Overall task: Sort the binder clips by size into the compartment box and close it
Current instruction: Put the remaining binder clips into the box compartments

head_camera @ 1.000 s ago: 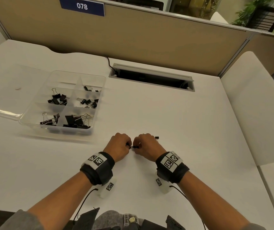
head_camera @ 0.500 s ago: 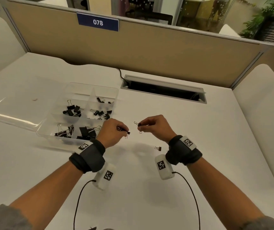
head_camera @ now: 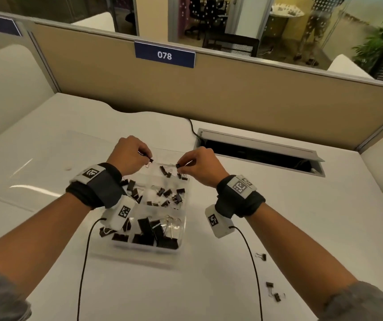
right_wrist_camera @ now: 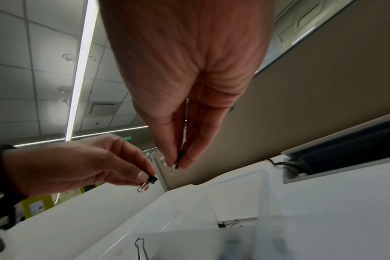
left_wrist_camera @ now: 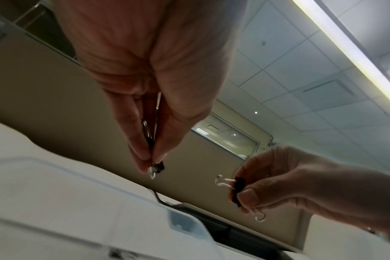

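Observation:
A clear compartment box lies open on the white desk, its lid flat to the left. Black binder clips fill its cells: small ones at the far right, large ones at the near end. My left hand pinches a small clip over the far cells; the left wrist view shows it hanging from the fingertips. My right hand pinches another small clip, which the right wrist view shows above the box's far corner.
Three loose small clips lie on the desk at the near right. A recessed cable slot sits behind the right hand. A tan partition closes the back of the desk. Sensor cables trail from both wrists.
Both hands have risen from the desk and moved left and away from me, each carrying a small clip, and now hover over the box's far cells.

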`<action>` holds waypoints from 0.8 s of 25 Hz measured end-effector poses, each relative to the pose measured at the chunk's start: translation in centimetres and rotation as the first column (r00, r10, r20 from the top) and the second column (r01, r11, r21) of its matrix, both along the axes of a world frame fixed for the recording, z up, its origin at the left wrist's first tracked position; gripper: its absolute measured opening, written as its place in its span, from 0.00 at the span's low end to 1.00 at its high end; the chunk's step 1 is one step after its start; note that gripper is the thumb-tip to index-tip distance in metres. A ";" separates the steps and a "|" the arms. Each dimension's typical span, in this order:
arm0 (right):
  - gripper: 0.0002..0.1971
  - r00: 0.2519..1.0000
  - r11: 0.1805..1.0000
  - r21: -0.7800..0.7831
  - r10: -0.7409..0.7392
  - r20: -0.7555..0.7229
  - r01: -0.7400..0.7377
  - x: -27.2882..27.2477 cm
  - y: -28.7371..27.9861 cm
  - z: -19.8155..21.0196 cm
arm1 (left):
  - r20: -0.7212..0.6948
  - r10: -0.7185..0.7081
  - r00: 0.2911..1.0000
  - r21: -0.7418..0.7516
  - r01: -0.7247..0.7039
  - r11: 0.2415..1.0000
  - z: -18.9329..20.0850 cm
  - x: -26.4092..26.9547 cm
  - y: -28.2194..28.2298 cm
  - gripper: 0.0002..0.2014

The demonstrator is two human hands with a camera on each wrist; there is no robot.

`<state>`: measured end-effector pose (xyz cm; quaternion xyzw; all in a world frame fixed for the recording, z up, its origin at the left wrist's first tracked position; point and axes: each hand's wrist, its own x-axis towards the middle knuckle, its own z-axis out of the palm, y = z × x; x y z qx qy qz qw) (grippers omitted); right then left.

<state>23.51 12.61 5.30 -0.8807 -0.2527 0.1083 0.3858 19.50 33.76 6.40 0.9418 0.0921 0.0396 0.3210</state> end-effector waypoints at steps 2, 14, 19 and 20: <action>0.07 1.000 0.999 -0.032 0.014 0.024 -0.013 1.2 2.9 -0.3 | -0.010 -0.006 1.000 0.047 0.007 0.999 -0.5 1.4 2.1 0.06; 0.11 0.997 0.987 -0.152 0.062 0.050 -0.053 4.9 11.5 -4.0 | -0.167 -0.152 0.974 0.017 0.157 0.988 -3.6 5.1 7.2 0.14; 0.12 0.994 0.983 -0.178 0.067 0.091 -0.050 2.6 8.4 -2.3 | -0.136 -0.140 0.981 -0.010 0.140 0.990 -2.8 3.5 6.4 0.16; 0.11 0.993 0.983 -0.178 0.060 0.102 -0.041 1.8 7.2 -1.9 | -0.113 -0.140 0.984 -0.013 0.139 0.990 -2.4 2.9 5.8 0.16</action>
